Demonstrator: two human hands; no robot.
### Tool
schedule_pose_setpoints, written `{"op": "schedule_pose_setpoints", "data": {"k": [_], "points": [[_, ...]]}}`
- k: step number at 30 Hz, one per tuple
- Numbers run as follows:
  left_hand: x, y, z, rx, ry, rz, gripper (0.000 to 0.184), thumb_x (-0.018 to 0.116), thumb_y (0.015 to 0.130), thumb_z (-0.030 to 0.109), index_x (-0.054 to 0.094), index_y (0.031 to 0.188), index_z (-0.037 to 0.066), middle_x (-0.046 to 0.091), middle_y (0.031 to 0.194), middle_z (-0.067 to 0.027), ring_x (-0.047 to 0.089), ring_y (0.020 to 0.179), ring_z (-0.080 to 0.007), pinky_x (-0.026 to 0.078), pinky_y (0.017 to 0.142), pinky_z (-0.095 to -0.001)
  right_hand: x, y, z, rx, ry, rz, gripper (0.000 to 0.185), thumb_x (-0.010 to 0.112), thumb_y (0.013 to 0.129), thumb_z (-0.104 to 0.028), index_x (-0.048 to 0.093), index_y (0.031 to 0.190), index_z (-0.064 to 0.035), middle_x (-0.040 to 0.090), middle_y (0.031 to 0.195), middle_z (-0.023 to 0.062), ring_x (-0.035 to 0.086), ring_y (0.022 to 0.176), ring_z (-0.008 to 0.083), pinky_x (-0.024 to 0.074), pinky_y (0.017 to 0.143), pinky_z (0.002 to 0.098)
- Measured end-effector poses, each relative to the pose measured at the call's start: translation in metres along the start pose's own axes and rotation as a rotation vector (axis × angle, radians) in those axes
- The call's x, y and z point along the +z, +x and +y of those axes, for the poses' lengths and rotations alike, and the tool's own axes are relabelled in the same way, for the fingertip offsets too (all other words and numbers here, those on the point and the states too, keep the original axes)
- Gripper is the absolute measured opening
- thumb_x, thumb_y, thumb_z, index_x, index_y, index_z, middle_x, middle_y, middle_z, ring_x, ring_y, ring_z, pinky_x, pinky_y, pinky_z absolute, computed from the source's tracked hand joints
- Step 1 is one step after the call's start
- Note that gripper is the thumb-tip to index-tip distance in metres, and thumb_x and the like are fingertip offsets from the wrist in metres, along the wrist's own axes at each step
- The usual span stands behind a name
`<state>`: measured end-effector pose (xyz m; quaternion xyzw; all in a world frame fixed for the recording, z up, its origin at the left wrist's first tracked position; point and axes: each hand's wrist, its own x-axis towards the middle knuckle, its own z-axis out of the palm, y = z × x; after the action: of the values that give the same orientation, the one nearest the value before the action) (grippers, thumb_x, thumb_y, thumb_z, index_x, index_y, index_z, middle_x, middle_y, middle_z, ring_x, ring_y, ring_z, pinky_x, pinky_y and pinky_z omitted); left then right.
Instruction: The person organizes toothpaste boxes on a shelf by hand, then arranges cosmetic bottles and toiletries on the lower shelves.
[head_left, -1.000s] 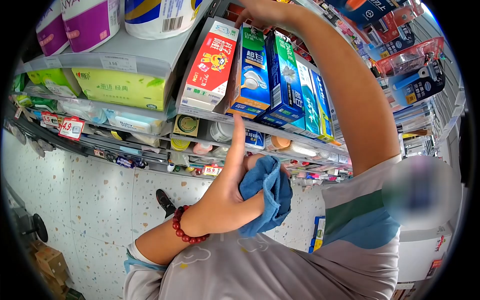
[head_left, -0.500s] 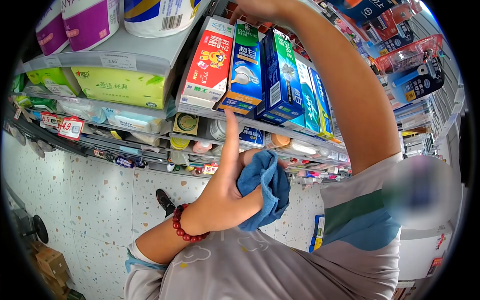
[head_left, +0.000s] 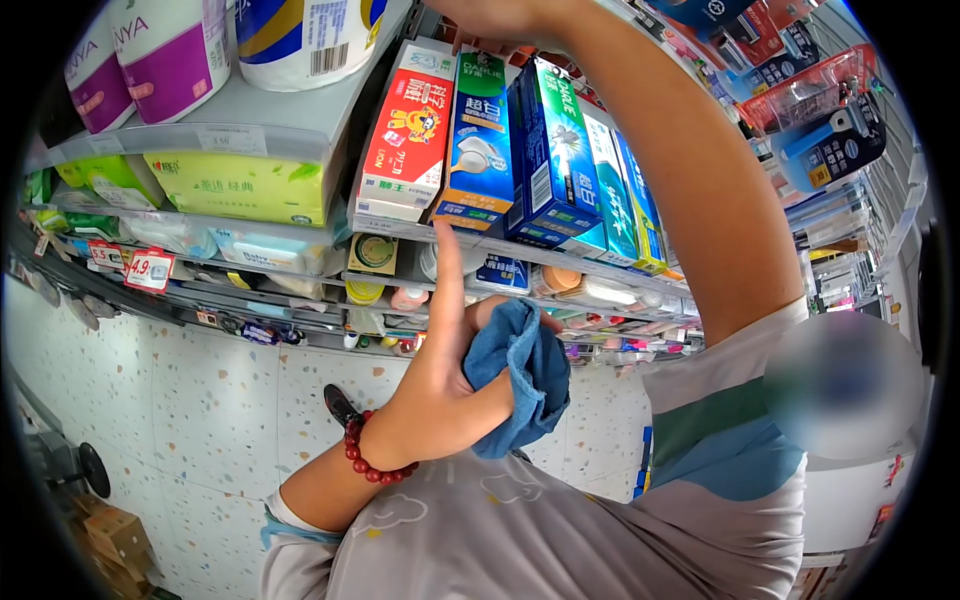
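Note:
My left hand, a red bead bracelet at its wrist, is closed around a crumpled blue cloth. Its index finger is stretched out, the tip at the lower front edge of a blue and orange Darlie toothpaste box; whether it touches is unclear. At the top edge, my right hand reaches over the back of the boxes, its fingers mostly cut off or hidden. Left of the Darlie box is a stack topped by a red and white Lion toothpaste box. To the right stands a dark blue and green Darlie box.
More toothpaste boxes line the shelf on the right. Paper rolls and a green tissue pack fill the left shelves. Hanging packages are at the upper right. Cardboard boxes stand on the speckled floor.
The view has shifted slightly, so the shelf goods sit a little differently in the picture. My left hand still grips the cloth, and my right arm still reaches over the boxes.

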<state>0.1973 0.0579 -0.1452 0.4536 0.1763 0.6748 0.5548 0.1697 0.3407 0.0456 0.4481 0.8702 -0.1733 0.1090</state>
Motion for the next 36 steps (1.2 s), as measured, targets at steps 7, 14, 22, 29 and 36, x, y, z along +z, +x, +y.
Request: {"op": "schedule_pose_setpoints", "data": {"k": [7,14,22,29,36], "points": [[0.005,0.002,-0.001,0.001,-0.007,0.058,0.124,0.073,0.098,0.016,-0.031,0.165,0.017,0.067,0.127,-0.0240,0.068,0.111,-0.0256,0.052,0.102,-0.0411,0.020,0.046,0.032,-0.129,0.025,0.010,0.101,0.040,0.099,-0.082,0.055,0.151,0.0028,0.056,0.151,0.0279,0.064,0.132,0.0346,0.0484,0.114,0.0466],[0.015,0.002,0.006,-0.039,0.019,0.105,0.129,0.078,0.095,0.020,-0.029,0.166,0.018,0.069,0.122,-0.0275,0.071,0.112,-0.0314,0.056,0.098,-0.0444,0.020,0.019,0.028,-0.093,-0.119,0.118,0.095,0.054,0.096,-0.079,0.065,0.142,0.0028,0.063,0.145,0.0226,0.063,0.133,0.0356,0.0490,0.113,0.0420],[0.006,0.007,0.003,0.017,0.187,0.069,0.124,0.071,0.096,0.013,-0.031,0.165,0.016,0.067,0.125,-0.0245,0.069,0.111,-0.0266,0.054,0.099,-0.0410,0.023,0.030,0.026,-0.074,-0.136,0.157,0.093,0.048,0.100,-0.078,0.065,0.141,0.0031,0.064,0.142,0.0225,0.066,0.129,0.0346,0.0514,0.110,0.0436],[0.008,0.005,0.008,0.003,0.281,0.066,0.118,0.065,0.096,0.005,-0.030,0.165,0.013,0.065,0.129,-0.0217,0.066,0.112,-0.0222,0.051,0.103,-0.0374,0.022,0.061,0.039,-0.126,-0.158,0.178,0.099,0.034,0.101,-0.081,0.065,0.141,0.0034,0.067,0.138,0.0228,0.073,0.112,0.0314,0.0553,0.101,0.0436],[0.022,0.000,-0.021,-0.101,0.173,-0.030,0.114,0.071,0.098,0.012,-0.017,0.170,0.013,0.067,0.127,-0.0226,0.069,0.115,-0.0262,0.052,0.103,-0.0403,0.002,0.041,0.093,-0.095,0.030,0.196,0.099,0.027,0.100,-0.083,0.069,0.132,0.0009,0.072,0.124,0.0220,0.073,0.109,0.0319,0.0563,0.097,0.0439]]}}
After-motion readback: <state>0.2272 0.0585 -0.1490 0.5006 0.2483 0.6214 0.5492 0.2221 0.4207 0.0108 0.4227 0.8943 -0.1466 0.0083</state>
